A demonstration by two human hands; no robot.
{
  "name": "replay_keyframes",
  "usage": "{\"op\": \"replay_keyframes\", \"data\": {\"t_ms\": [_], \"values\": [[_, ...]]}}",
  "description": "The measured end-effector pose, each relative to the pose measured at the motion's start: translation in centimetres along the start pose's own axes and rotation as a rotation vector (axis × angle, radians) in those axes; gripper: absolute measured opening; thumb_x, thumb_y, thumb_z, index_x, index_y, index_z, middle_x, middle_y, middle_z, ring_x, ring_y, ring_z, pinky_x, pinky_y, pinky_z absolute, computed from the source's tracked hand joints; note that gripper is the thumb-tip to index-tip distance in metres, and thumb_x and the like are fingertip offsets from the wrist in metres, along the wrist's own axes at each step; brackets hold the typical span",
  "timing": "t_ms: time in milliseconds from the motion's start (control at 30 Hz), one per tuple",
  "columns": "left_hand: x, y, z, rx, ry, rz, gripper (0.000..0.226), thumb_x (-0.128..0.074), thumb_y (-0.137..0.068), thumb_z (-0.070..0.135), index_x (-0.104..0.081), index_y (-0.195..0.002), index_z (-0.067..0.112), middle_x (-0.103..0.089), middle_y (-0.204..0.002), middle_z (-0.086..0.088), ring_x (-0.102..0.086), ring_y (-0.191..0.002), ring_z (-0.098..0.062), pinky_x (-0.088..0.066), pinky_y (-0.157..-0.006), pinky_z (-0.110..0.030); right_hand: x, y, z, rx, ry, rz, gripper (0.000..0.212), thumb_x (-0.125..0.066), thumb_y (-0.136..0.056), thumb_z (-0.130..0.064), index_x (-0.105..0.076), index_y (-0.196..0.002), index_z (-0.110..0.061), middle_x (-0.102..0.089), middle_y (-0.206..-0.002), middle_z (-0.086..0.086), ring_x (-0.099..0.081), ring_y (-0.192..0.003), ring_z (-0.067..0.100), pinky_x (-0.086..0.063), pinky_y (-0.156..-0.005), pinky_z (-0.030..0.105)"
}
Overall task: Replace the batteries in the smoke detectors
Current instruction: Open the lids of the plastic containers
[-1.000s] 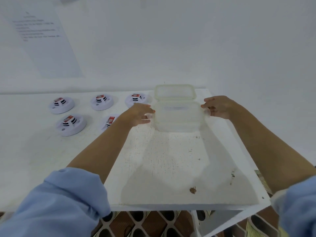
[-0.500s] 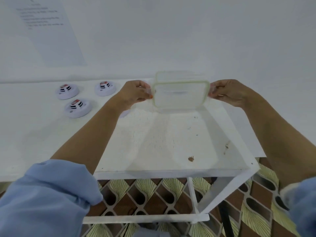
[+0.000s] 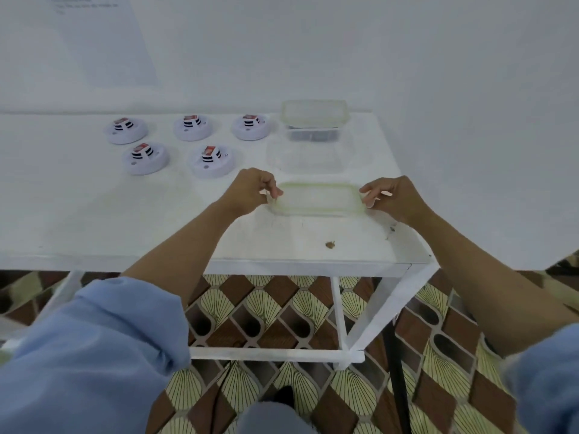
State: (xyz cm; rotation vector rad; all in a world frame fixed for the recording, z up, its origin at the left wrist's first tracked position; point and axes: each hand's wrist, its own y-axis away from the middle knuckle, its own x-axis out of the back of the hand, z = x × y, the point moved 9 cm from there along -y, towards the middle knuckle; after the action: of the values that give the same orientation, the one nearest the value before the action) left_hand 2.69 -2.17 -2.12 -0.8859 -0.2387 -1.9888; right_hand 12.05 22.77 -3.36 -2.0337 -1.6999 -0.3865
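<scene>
Several white round smoke detectors (image 3: 210,160) lie on the white table (image 3: 94,214) at the left, each with a red-topped battery showing. I hold a clear container lid (image 3: 318,202) flat at table level by its two short edges. My left hand (image 3: 255,191) pinches its left edge and my right hand (image 3: 393,195) pinches its right edge. Just behind the lid stands an open clear container (image 3: 305,158). Farther back a second, lidded container (image 3: 314,122) holds dark items.
A wall runs along the table's far edge, with a printed sheet (image 3: 103,36) stuck on it at the left. A small brown stain (image 3: 329,244) marks the table near its front edge. Below is a patterned tile floor (image 3: 266,314).
Both hands lifted the lid off the near container, carried it toward me and brought it down flat in front of the container, which now stands open.
</scene>
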Motion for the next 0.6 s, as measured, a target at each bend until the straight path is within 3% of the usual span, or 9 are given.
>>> {"op": "replay_keyframes", "data": {"t_ms": [100,200,267,333,467,600], "values": [[-0.6,0.1,0.0,-0.024,-0.089,-0.026,0.028,-0.047,-0.070,-0.026,-0.064,-0.076,-0.004,-0.070,-0.094,-0.019,-0.065,-0.096,-0.020,-0.043,-0.073,0.000,-0.5,-0.1,-0.2,0.015,0.184,-0.081,0.038,-0.049,-0.070,0.027,-0.071,-0.087,0.001,-0.062,-0.098,0.006,-0.057,-0.085,-0.010,-0.041,-0.082,0.007],[0.1,-0.2,0.0,-0.027,-0.106,0.013,0.042,-0.036,-0.066,-0.024,-0.067,-0.082,-0.001,-0.070,-0.099,-0.012,-0.062,-0.097,-0.014,-0.040,-0.080,-0.003,-0.1,-0.8,-1.3,0.062,0.281,-0.101,0.052,-0.036,-0.066,0.028,-0.071,-0.090,-0.002,-0.061,-0.106,0.004,-0.054,-0.102,0.012,-0.039,-0.090,0.019],[1.4,-1.0,0.1,-0.021,-0.089,0.094,0.042,-0.038,-0.069,-0.021,-0.069,-0.086,0.001,-0.069,-0.098,-0.007,-0.061,-0.097,-0.012,-0.039,-0.083,-0.006,1.5,-2.1,-2.5,0.065,0.209,0.025,0.054,-0.036,-0.066,0.027,-0.070,-0.093,-0.005,-0.062,-0.104,0.002,-0.056,-0.096,0.011,-0.043,-0.082,0.017],[3.1,-2.4,-0.1,0.007,-0.063,0.193,0.035,-0.043,-0.075,-0.017,-0.068,-0.090,0.001,-0.065,-0.095,-0.002,-0.059,-0.087,-0.007,-0.037,-0.075,0.002,3.3,-4.1,-2.8,-0.029,0.077,0.155,0.048,-0.041,-0.071,0.022,-0.068,-0.100,-0.005,-0.063,-0.097,0.002,-0.057,-0.080,0.003,-0.044,-0.070,0.009],[5.6,-7.4,-1.7,0.117,0.041,0.319,0.025,-0.052,-0.083,-0.008,-0.065,-0.103,0.001,-0.062,-0.091,-0.004,-0.055,-0.077,-0.009,-0.041,-0.060,-0.002,3.8,-9.3,-2.0,-0.222,-0.165,0.169,0.033,-0.050,-0.085,0.005,-0.061,-0.113,-0.007,-0.058,-0.077,0.002,-0.052,-0.067,0.012,-0.045,-0.069,0.021],[5.3,-12.9,-4.6,0.323,0.506,0.282,0.016,-0.055,-0.086,-0.004,-0.056,-0.096,0.008,-0.059,-0.069,0.002,-0.054,-0.046,-0.002,-0.040,-0.050,-0.017,3.2,-14.2,-0.4,-0.306,-0.322,0.160,0.035,-0.058,-0.088,-0.007,-0.053,-0.123,-0.010,-0.055,-0.081,0.002,-0.051,-0.064,0.016,-0.047,-0.071,0.023]]}}
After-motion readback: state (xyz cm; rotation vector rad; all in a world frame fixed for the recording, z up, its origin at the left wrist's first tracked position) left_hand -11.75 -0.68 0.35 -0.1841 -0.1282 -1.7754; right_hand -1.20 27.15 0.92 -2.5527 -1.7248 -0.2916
